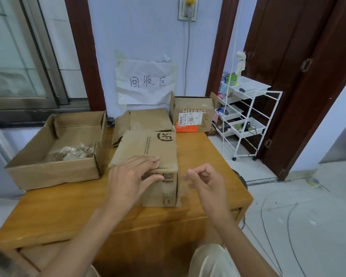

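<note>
A closed cardboard box (148, 148) with a black logo and shipping labels stands in the middle of the wooden table (68, 212). My left hand (132, 178) presses on its near top edge, fingers laid flat on the top and thumb on the front face. My right hand (205, 182) hovers just right of the box with its fingers curled. Thumb and forefinger pinch a faint, blurred strip of clear tape (185, 186) that runs from the box's right front edge.
An open shallow box (54, 170) holding crumpled wads sits at the table's left. Flattened cardboard (148, 119) and an open labelled box (194, 114) stand at the back under a handwritten paper sign (146, 82). A white wire cart (246, 116) stands right of the table.
</note>
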`<state>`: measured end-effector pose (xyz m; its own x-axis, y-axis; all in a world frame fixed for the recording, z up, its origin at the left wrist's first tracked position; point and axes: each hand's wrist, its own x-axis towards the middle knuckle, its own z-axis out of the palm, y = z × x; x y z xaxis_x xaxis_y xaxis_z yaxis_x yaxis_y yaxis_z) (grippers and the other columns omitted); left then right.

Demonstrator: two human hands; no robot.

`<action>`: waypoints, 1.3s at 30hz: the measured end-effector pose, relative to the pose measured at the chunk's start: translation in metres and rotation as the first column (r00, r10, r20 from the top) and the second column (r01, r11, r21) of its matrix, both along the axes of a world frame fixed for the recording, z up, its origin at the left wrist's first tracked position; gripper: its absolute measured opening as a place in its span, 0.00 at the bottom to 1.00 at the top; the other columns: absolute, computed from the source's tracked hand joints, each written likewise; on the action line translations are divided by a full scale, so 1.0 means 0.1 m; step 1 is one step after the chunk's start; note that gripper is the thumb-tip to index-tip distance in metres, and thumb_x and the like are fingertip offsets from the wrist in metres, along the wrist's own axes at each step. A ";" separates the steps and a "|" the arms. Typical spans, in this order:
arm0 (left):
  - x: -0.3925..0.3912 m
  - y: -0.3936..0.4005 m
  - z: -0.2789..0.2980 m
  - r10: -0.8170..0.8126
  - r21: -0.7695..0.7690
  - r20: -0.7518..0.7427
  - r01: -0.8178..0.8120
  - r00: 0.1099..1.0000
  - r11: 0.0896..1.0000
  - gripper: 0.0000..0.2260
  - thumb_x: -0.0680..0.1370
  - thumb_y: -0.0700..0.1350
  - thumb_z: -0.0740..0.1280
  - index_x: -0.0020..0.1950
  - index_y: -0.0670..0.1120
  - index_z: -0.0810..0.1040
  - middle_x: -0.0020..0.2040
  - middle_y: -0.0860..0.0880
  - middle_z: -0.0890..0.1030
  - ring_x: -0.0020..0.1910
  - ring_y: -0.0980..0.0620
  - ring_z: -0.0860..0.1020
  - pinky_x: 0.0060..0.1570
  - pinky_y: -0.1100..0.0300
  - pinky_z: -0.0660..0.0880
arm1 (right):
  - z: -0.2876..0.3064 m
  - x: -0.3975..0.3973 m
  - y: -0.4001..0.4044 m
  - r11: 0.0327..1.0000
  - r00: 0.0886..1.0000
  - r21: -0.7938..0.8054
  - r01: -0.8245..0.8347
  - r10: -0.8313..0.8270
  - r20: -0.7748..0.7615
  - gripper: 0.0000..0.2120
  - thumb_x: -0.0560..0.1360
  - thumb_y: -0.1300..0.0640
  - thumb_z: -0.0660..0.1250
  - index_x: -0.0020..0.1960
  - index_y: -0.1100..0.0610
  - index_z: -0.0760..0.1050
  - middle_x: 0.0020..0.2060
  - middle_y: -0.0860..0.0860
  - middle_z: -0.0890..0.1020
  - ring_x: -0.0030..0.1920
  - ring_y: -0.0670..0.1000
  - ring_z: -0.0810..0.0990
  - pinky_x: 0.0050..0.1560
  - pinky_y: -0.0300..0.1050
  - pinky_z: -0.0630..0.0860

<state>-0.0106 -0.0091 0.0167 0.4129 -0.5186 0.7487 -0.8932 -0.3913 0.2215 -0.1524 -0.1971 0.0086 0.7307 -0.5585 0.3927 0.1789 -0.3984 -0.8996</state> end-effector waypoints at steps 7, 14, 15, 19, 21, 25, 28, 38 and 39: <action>0.10 0.14 0.04 -0.063 -0.135 -0.187 0.038 0.980 0.990 0.16 0.70 0.57 0.80 0.52 0.50 0.89 0.54 0.57 0.86 0.56 0.60 0.83 0.55 0.53 0.83 | -0.06 -0.21 -0.16 0.909 0.997 0.416 -0.018 -0.014 0.073 0.15 0.84 0.51 0.64 0.56 0.64 0.73 0.47 0.58 0.88 0.49 0.58 0.88 0.49 0.53 0.84; 0.10 0.16 0.15 -0.059 -0.208 -0.286 -0.001 0.957 0.978 0.17 0.67 0.55 0.79 0.53 0.50 0.88 0.54 0.55 0.86 0.57 0.59 0.84 0.60 0.52 0.81 | -0.10 -0.14 0.18 0.990 0.982 0.131 -0.060 0.082 -0.170 0.27 0.73 0.28 0.67 0.64 0.44 0.77 0.53 0.41 0.86 0.56 0.41 0.84 0.56 0.49 0.83; 0.08 0.16 0.15 -0.062 -0.202 -0.282 0.004 0.958 0.979 0.18 0.67 0.55 0.79 0.53 0.49 0.88 0.54 0.55 0.86 0.57 0.59 0.84 0.60 0.52 0.81 | -0.11 -0.12 0.22 0.999 0.983 0.017 -0.042 0.044 -0.177 0.26 0.74 0.27 0.66 0.61 0.44 0.79 0.50 0.40 0.86 0.53 0.41 0.84 0.54 0.48 0.83; 0.11 0.19 0.15 -0.056 -0.191 -0.259 0.005 0.964 0.982 0.17 0.67 0.55 0.79 0.53 0.49 0.88 0.54 0.55 0.86 0.57 0.60 0.83 0.60 0.55 0.81 | -0.04 -0.08 0.26 0.995 0.997 -0.073 0.067 -0.071 -0.044 0.17 0.84 0.39 0.60 0.51 0.48 0.82 0.40 0.45 0.86 0.40 0.48 0.85 0.39 0.49 0.81; 0.12 0.20 0.15 -0.026 -0.131 -0.227 -0.004 0.974 0.991 0.17 0.68 0.56 0.78 0.53 0.49 0.88 0.55 0.56 0.86 0.57 0.60 0.83 0.57 0.54 0.82 | 0.03 -0.07 0.24 0.991 1.000 0.134 0.015 -0.014 -0.011 0.17 0.86 0.46 0.59 0.51 0.54 0.81 0.38 0.52 0.86 0.35 0.52 0.85 0.33 0.46 0.77; 0.04 0.13 0.19 0.056 0.119 -0.055 -0.049 0.997 0.992 0.18 0.75 0.63 0.69 0.55 0.53 0.86 0.57 0.59 0.85 0.59 0.59 0.81 0.45 0.55 0.83 | 0.20 -0.02 0.23 0.955 0.994 0.277 -0.109 0.106 0.024 0.16 0.87 0.50 0.59 0.55 0.60 0.80 0.37 0.57 0.85 0.32 0.54 0.82 0.30 0.44 0.72; -0.13 0.08 0.34 0.006 -0.008 -0.173 -0.008 0.985 1.000 0.16 0.81 0.63 0.64 0.55 0.55 0.85 0.56 0.62 0.84 0.58 0.61 0.79 0.51 0.60 0.78 | 0.36 0.04 0.26 0.935 0.978 0.285 -0.210 0.204 0.049 0.13 0.86 0.53 0.62 0.57 0.60 0.80 0.38 0.56 0.85 0.32 0.52 0.81 0.30 0.42 0.72; -0.48 0.14 0.59 -0.448 -0.542 -0.747 -0.059 0.490 0.838 0.05 0.79 0.40 0.72 0.46 0.40 0.86 0.40 0.40 0.85 0.39 0.52 0.82 0.40 0.61 0.78 | 0.69 0.35 0.64 0.878 0.909 0.243 -0.413 0.412 0.056 0.16 0.87 0.59 0.57 0.62 0.56 0.84 0.34 0.53 0.79 0.33 0.54 0.78 0.26 0.43 0.70; -0.46 0.19 0.60 -0.449 -0.548 -0.744 -0.067 0.495 0.834 0.05 0.80 0.40 0.72 0.46 0.40 0.86 0.41 0.40 0.85 0.39 0.52 0.82 0.41 0.60 0.79 | 0.72 0.38 0.68 0.853 0.898 0.291 -0.433 0.438 0.051 0.18 0.86 0.54 0.56 0.61 0.55 0.85 0.35 0.55 0.80 0.34 0.54 0.78 0.26 0.43 0.70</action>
<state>-0.0568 0.0099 0.0767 0.8875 -0.3778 0.2637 -0.2241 0.1460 0.9636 -0.1144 -0.1287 0.0807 0.9304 -0.2682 0.2499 0.2577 -0.0064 -0.9662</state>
